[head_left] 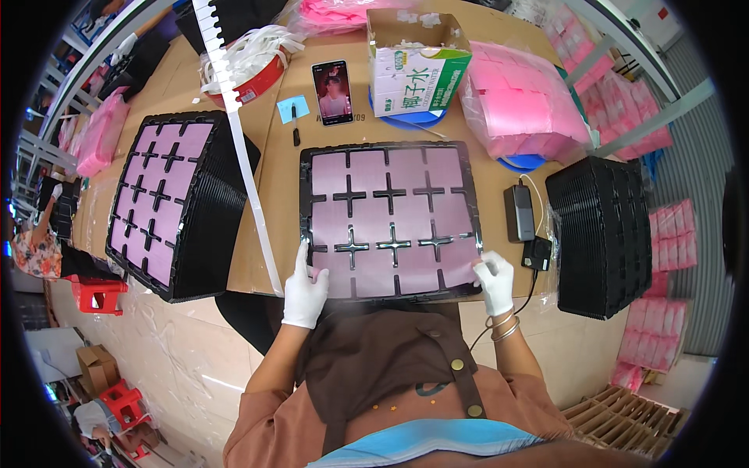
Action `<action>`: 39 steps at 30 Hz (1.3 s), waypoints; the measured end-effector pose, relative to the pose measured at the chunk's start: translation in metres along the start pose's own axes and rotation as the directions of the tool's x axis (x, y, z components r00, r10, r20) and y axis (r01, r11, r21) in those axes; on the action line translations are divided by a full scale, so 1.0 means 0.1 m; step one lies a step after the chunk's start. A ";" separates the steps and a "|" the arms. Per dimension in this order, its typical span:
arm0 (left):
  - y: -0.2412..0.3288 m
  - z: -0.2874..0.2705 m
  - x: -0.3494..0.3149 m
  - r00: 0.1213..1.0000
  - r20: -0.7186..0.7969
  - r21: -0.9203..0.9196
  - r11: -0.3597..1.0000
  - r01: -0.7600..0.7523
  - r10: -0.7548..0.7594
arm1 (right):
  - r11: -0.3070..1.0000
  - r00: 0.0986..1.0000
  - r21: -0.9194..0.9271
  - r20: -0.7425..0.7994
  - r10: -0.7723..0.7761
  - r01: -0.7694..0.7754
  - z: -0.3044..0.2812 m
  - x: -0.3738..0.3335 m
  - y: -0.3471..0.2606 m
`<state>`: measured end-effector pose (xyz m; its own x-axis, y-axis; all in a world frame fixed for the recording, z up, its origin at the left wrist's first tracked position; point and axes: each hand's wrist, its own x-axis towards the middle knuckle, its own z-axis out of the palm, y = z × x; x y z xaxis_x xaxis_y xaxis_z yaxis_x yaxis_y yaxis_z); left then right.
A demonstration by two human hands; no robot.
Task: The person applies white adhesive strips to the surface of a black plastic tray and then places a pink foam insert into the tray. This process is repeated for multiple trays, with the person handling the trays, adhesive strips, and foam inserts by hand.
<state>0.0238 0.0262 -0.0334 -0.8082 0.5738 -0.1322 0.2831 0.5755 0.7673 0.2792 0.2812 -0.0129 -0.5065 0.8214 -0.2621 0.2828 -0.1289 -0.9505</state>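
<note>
In front of me on the cardboard-covered table lies a black plastic tray (390,192), its rows of compartments marked off by black cross-shaped ridges. Flat pinkish-purple pieces (367,214) fill it. My left hand (304,295), in a white glove, grips the tray's near left edge, index finger along the rim and thumb on the inner side. At the near right edge, my white-gloved right hand (496,285) has its fingers curled in against the rim. The undersides of both hands' fingers are hidden.
At left stands a tray stack (211,210) topped with pink pieces; another black stack (601,234) is at right. Behind are a phone (333,92), a pen (296,136), an open carton (417,78), pink wrapped bundles (523,101) and a red tub (253,82). A white toothed strip (248,171) crosses the left side.
</note>
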 end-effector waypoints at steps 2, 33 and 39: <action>0.05 0.00 0.01 1.000 0.001 -0.009 1.000 0.012 -0.012 | 0.971 0.975 -0.102 -0.027 -0.220 0.216 0.02 -0.04 0.03; 0.52 0.10 1.11 0.883 0.090 0.402 0.795 -0.455 0.460 | 0.929 0.988 0.371 0.150 -0.045 -0.013 0.37 1.63 -0.41; 0.50 0.45 1.49 0.896 0.239 0.686 0.588 -0.429 0.375 | 0.892 0.994 0.451 0.089 -0.059 0.012 0.77 2.18 -0.12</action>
<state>-0.0586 0.1669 -0.0427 -0.4944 0.8690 0.0188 0.8673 0.4918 0.0772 0.1023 0.4190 -0.0716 -0.5929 0.7746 -0.2199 -0.1211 -0.3558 -0.9267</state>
